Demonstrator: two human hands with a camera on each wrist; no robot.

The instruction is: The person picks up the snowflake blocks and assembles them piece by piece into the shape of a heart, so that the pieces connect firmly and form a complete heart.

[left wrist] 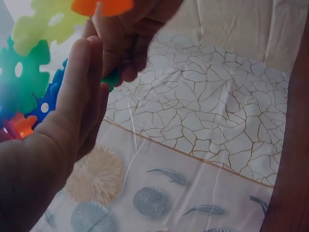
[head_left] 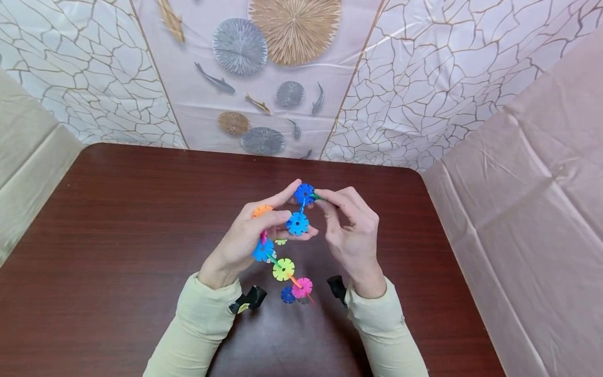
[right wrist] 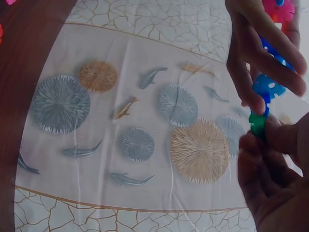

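A chain of colourful notched interlocking discs hangs from my left hand (head_left: 237, 238) in the head view. Its thumb and fingers hold the chain near a light blue disc (head_left: 298, 223), which joins a dark blue disc (head_left: 304, 193) above. Between thumb and fingertips, my right hand (head_left: 353, 230) pinches a green disc (right wrist: 258, 124) at the dark blue disc's edge. An orange disc (head_left: 262, 210) lies against the left hand. Lower down hang another blue disc (head_left: 263, 250), a yellow disc (head_left: 283, 269) and a pink disc (head_left: 302, 287). Fingers hide part of the chain.
Both hands are above a dark brown table (head_left: 118, 251). A dark blue disc (head_left: 288, 295) shows beside the pink one; whether it rests on the table I cannot tell. Patterned cloth (head_left: 400, 94) hangs behind the table, and plain cloth (head_left: 523, 209) stands along its right side.
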